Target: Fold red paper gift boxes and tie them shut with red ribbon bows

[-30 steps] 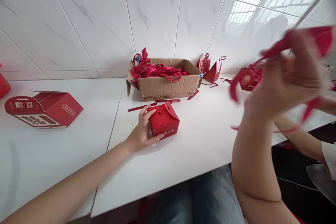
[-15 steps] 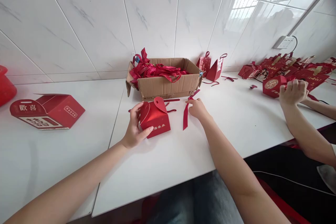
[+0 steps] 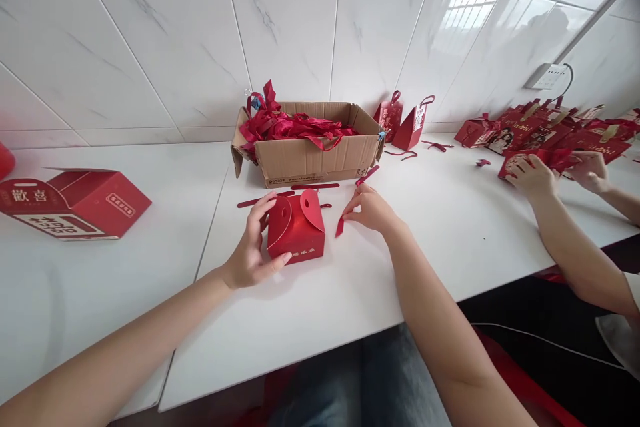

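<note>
The person's left hand [image 3: 250, 250] grips the small red box [image 3: 297, 233], thumb on its near face and fingers around its left side; the box sits on the white bench [image 3: 350, 300], left of the right hand [image 3: 373, 210]. That hand pinches a red ribbon [image 3: 340, 226] between its fingertips, just right of the box. Farther back stands an open cardboard carton [image 3: 313, 159] heaped with ribbons [image 3: 295, 127]. A larger red box [image 3: 107, 203] lies well to the left.
</note>
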Demonstrator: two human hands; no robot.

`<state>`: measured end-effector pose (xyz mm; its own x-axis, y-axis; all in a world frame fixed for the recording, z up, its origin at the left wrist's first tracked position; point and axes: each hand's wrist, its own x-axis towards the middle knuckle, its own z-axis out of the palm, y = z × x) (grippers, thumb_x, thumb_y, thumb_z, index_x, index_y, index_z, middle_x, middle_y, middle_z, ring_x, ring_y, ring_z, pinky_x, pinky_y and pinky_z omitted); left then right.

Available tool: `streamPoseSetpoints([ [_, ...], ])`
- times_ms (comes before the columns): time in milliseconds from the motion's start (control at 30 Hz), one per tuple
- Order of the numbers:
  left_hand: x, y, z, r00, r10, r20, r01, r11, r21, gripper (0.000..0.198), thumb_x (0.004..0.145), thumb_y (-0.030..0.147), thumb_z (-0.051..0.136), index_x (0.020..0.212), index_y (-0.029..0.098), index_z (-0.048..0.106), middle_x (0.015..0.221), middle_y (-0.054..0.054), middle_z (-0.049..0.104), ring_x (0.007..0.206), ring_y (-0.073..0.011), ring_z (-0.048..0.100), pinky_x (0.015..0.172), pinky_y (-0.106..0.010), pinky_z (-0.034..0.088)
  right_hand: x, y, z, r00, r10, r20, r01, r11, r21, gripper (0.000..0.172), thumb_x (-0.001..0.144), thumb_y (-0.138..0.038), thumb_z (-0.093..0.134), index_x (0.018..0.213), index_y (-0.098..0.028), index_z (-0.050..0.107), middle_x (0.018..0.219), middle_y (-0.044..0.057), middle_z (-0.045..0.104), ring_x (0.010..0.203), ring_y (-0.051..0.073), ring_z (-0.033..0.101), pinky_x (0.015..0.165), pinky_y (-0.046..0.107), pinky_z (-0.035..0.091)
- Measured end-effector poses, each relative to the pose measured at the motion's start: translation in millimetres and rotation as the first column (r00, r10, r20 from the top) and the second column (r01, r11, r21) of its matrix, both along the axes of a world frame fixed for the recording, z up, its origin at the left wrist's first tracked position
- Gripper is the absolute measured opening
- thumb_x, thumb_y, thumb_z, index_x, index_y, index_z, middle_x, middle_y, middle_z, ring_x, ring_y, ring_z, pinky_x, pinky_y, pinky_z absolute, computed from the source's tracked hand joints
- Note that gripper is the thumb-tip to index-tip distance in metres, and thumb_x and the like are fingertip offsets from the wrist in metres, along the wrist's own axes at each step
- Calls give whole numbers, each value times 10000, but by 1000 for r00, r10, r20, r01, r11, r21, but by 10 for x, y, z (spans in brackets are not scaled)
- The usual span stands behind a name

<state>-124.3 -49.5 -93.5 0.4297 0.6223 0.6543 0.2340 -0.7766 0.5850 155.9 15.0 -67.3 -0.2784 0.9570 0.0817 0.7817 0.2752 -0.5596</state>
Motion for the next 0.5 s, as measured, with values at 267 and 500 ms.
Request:
streamPoseSetpoints([
  [267, 20, -25, 3, 998, -56, 9, 56, 997, 57, 882, 698, 193, 663, 1447, 248, 201, 1490, -205, 214, 1428, -387, 169, 1011, -599, 410, -79, -229, 251, 644, 165, -747, -39, 982, 184, 120, 800, -308, 584, 749, -200, 568, 709, 6, 588, 684, 151, 545, 631, 289, 433],
  [500, 45, -72, 2, 999, 15, -50, -6, 982, 190, 949, 643, 261, 718, 1431, 333, 196, 1478, -159, 240, 1395, -402, 253, 999, -645, 410, -244, -482, 316, 590, 307, -747, -185, 952, 244, 183, 767, -213, 528, 610, -205, 434, 590, -23, 422, 553, 112, 353, 521, 263, 284],
])
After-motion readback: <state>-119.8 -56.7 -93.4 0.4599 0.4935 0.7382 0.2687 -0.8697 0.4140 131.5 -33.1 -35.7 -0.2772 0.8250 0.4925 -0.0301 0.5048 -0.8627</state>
